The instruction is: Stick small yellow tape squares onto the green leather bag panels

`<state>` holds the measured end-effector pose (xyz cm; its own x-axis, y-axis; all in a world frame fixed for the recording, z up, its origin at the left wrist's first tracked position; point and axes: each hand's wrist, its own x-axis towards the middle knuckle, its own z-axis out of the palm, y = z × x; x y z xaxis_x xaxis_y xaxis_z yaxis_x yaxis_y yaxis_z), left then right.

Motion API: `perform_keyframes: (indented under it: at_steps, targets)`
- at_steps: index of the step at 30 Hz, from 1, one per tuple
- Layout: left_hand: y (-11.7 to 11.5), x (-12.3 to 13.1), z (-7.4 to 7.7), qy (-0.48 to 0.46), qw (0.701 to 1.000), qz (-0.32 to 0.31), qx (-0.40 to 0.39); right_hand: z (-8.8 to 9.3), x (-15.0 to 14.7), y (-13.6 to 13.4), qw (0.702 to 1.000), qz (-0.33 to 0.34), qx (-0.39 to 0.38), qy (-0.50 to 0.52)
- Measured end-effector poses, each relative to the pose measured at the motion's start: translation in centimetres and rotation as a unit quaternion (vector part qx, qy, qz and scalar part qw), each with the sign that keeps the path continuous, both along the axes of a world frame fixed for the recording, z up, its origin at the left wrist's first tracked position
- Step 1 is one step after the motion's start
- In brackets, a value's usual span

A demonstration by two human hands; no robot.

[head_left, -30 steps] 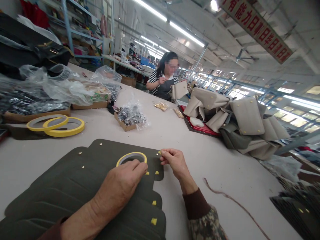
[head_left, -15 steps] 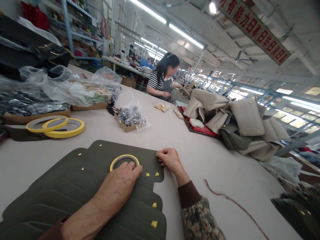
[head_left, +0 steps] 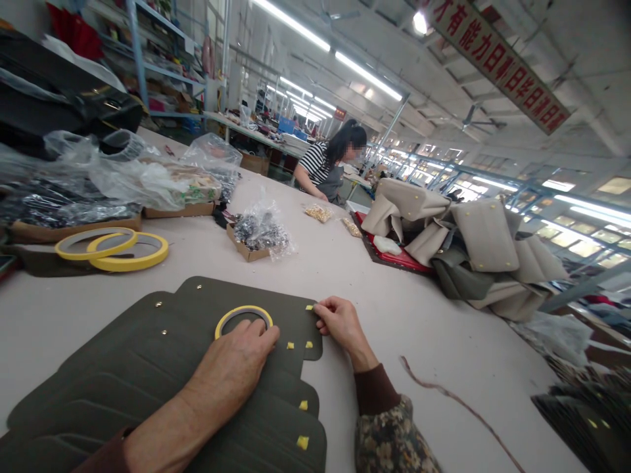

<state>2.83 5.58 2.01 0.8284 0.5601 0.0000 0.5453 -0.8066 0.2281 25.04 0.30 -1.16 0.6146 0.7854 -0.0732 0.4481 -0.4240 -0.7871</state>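
Note:
A fanned stack of dark olive leather panels [head_left: 148, 368] lies on the pale table in front of me. A yellow tape roll [head_left: 243, 313] rests on the top panel. My left hand [head_left: 231, 374] lies on the panel with its fingertips against the roll's near rim. My right hand [head_left: 340, 322] is closed in a pinch at the panel's right edge, its fingertips beside a small yellow tape square [head_left: 309, 307]. More yellow squares [head_left: 300, 345] are stuck along the panels' right edges.
Two larger yellow tape rolls [head_left: 113, 248] lie at the left. Plastic-bagged hardware in cardboard boxes [head_left: 256, 233] sits further back. Beige and olive bag parts [head_left: 473, 249] pile up at the right. A person in a striped top [head_left: 320, 167] works at the far end.
My right hand came down from a raised pinch and pressed at the panel's edge, where a yellow square now shows. The tape roll and my left hand slid slightly left. The far person turned away.

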Motion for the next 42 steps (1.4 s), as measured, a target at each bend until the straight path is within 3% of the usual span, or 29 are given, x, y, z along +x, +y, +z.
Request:
perform_keyframes:
  at_steps: [8, 16, 18, 21, 26, 29, 32, 36, 39, 42]
  targets:
    - [0.1, 0.2, 0.0, 0.010, 0.999, 0.008, -0.030, 0.2, -1.7, 0.8, 0.986, -0.001, -0.015, -0.168]
    - [0.7, 0.1, -1.8, -0.046, 0.999, 0.014, -0.001, 0.6, -2.4, 1.4, 0.961, 0.007, -0.069, -0.267]
    - [0.9, -0.1, -1.5, -0.068, 0.997, 0.025, 0.002, 0.8, -2.5, 1.4, 0.961, 0.013, -0.074, -0.267]
    - [1.3, -1.4, 0.4, -0.105, 0.993, 0.057, 0.027, 1.1, -2.3, 1.1, 0.962, 0.029, -0.079, -0.261]
    - [3.1, -7.9, 4.4, -0.148, 0.971, 0.121, 0.144, 2.7, -0.9, 1.1, 0.957, 0.096, -0.101, -0.255]
    - [4.2, -13.8, 5.1, -0.091, 0.957, 0.185, 0.206, 4.0, -0.8, 2.5, 0.945, 0.149, -0.103, -0.274]
    - [4.6, -19.5, 4.2, -0.079, 0.937, 0.263, 0.215, 4.6, -1.9, 4.8, 0.928, 0.219, -0.095, -0.287]
    - [3.5, -24.9, 2.1, -0.041, 0.943, 0.271, 0.189, 3.8, -4.2, 7.8, 0.905, 0.277, -0.101, -0.305]
    - [0.2, -26.9, 0.9, -0.066, 0.947, 0.268, 0.163, 2.9, -5.8, 8.9, 0.895, 0.287, -0.104, -0.324]
    - [-5.3, -27.8, -0.9, -0.119, 0.955, 0.243, 0.123, 2.5, -7.5, 8.8, 0.889, 0.294, -0.104, -0.337]
